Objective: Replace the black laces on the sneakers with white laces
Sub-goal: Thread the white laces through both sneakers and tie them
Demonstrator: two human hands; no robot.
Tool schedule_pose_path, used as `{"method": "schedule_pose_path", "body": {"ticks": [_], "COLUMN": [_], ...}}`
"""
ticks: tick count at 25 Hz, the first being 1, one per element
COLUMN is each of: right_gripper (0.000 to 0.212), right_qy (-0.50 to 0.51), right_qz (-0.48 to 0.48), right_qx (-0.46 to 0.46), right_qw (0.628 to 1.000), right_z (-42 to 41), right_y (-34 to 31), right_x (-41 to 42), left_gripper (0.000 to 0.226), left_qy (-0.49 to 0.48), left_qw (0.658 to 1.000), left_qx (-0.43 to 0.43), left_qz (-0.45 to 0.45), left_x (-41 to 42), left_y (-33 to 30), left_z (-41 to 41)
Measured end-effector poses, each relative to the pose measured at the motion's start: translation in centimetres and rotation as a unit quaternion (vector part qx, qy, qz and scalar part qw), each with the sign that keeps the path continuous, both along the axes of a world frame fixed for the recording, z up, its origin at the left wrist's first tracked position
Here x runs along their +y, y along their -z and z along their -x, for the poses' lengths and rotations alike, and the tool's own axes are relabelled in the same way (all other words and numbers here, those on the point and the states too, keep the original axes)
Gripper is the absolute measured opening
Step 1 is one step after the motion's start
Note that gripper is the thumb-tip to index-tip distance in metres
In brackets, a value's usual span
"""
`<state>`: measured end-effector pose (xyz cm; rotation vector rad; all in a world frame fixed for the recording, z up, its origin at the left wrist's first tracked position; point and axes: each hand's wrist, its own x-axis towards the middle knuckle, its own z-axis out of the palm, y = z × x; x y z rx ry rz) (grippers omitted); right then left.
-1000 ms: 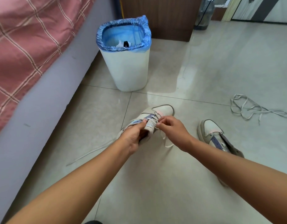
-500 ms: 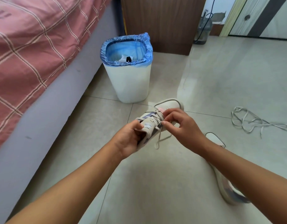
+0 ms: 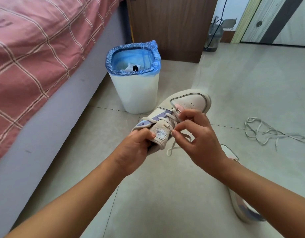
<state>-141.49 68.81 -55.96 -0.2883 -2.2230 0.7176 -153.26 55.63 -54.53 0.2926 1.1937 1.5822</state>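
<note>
A white sneaker [image 3: 191, 102] with purple eyelet strips and a pale lace is held in the air above the floor, toe pointing away. My left hand [image 3: 134, 152] grips its tongue and collar from the left. My right hand [image 3: 198, 140] pinches the pale lace [image 3: 175, 146] near the tongue, and a lace end dangles below. The second sneaker [image 3: 242, 208] lies on the floor at the right, mostly hidden under my right forearm. A loose pale lace [image 3: 268, 133] lies tangled on the tiles at the far right.
A white bin [image 3: 134, 93] with a blue liner stands just beyond the sneaker. A bed [image 3: 36, 66] with a pink checked cover runs along the left. A brown cabinet [image 3: 170, 26] and a water jug [image 3: 213, 38] stand at the back.
The sneaker has been lifted off the floor and brought closer, still in my left hand. My right hand stays on the lace near the tongue.
</note>
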Motion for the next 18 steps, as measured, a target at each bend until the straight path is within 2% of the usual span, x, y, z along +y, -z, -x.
{"method": "schedule_pose_path", "body": {"ticks": [5, 9, 11, 13, 15, 16, 18], "right_gripper": [0.018, 0.020, 0.021, 0.030, 0.032, 0.027, 0.020], "right_qy": [-0.004, -0.016, -0.027, -0.032, -0.058, -0.081, -0.118], "right_qz": [-0.012, -0.082, -0.112, -0.149, -0.176, -0.159, -0.065], "right_qx": [0.035, 0.043, 0.024, -0.017, -0.051, -0.059, -0.087], "right_qw": [0.999, 0.996, 0.993, 0.988, 0.981, 0.982, 0.987], "right_z": [-0.5, -0.3, -0.2, -0.1, 0.2, 0.2, 0.2], "right_y": [-0.1, -1.0, -1.8, -2.6, -2.8, -2.9, -3.1], "right_x": [0.3, 1.0, 2.1, 3.1, 3.8, 3.8, 3.5], "left_gripper": [0.049, 0.038, 0.038, 0.038, 0.033, 0.031, 0.032], "left_qy": [-0.006, 0.021, 0.041, 0.061, 0.073, 0.070, 0.068], "left_qw": [0.998, 0.994, 0.988, 0.980, 0.977, 0.979, 0.985], "left_qx": [0.065, 0.111, 0.149, 0.186, 0.196, 0.185, 0.143], "left_qz": [-0.006, -0.003, 0.005, 0.018, 0.037, 0.046, 0.067], "left_x": [0.1, 0.2, 0.3, 0.3, 0.4, 0.5, 0.8], "left_y": [-0.3, -1.2, -1.6, -1.9, -2.3, -2.5, -2.6], "left_z": [-0.1, -0.2, 0.0, 0.2, 0.4, 0.4, 0.6]}}
